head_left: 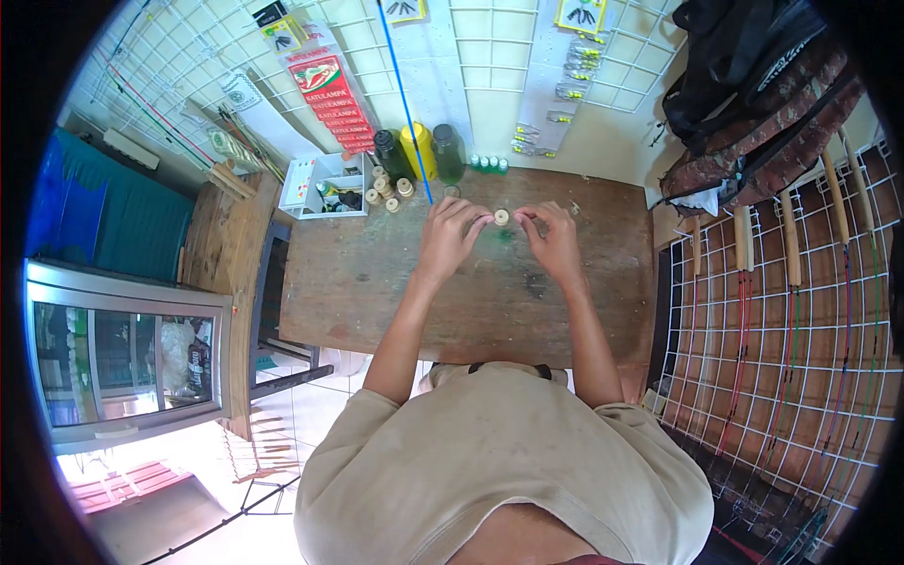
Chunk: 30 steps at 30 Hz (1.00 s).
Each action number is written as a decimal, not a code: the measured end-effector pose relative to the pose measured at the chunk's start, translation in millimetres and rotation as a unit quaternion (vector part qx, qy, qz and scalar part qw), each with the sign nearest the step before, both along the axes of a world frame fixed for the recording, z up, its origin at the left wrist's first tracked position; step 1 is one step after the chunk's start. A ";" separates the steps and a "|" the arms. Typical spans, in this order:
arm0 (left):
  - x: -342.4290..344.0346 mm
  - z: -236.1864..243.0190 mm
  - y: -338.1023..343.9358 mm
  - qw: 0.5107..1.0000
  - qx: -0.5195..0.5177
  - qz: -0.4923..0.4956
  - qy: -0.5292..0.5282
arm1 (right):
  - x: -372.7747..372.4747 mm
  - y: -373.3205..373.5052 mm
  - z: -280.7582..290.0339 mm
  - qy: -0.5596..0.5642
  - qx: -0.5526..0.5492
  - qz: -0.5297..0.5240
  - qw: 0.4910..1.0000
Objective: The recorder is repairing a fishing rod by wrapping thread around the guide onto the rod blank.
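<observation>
A small pale round spool (501, 217) with a dark centre hole is over the far half of the wooden table, between my hands. My left hand (452, 229) has thumb and fingers pinched together, their tips at the spool's left edge. To the right of it, my right hand (554, 237) is also closed in a pinch, a small gap away from the spool. Whatever lies between its fingertips is too small to make out. Similar pale spools (393, 204) stand grouped to the left, some stacked.
A white divided box (325, 193) stands at the table's (348, 292) far left. Behind the spools are a yellow bottle (419, 155), dark bottles (450, 160) and small green-white bottles (490, 165). A thin blue rod (405, 104) rises at the back. Rods hang on a white grid (782, 320) at right.
</observation>
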<state>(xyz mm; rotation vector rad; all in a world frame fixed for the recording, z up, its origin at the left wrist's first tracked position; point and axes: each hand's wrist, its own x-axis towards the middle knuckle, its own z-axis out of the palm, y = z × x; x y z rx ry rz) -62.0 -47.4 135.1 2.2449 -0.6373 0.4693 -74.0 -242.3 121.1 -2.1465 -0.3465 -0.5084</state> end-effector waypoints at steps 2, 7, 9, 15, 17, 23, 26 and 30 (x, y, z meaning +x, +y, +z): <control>4.3 4.3 13.4 1.000 -0.007 0.001 -0.011 | 1.7 6.9 2.8 0.001 0.019 -0.008 1.000; 12.7 12.2 33.7 0.999 -0.032 -0.003 0.012 | 5.7 23.1 -0.1 0.004 0.023 -0.037 0.999; 17.8 11.9 41.6 0.999 -0.028 -0.014 -0.007 | 9.0 29.9 -3.1 0.003 0.053 -0.046 0.998; 24.0 17.4 61.4 0.999 -0.027 -0.038 -0.023 | 9.9 48.9 -5.0 0.020 0.027 -0.056 0.998; 26.8 17.5 67.8 0.998 -0.024 -0.040 -0.038 | 10.4 56.2 -7.6 0.018 0.003 -0.065 0.998; 30.6 21.2 79.6 0.996 -0.012 -0.061 -0.062 | 10.4 107.0 20.9 -0.080 0.064 -0.037 0.994; 32.2 20.2 82.3 0.995 -0.021 -0.078 -0.062 | 12.1 111.9 18.1 -0.079 0.081 -0.007 0.994; 29.4 23.5 89.3 0.994 -0.048 -0.084 -0.042 | 11.9 115.7 14.7 -0.112 0.088 -0.016 0.990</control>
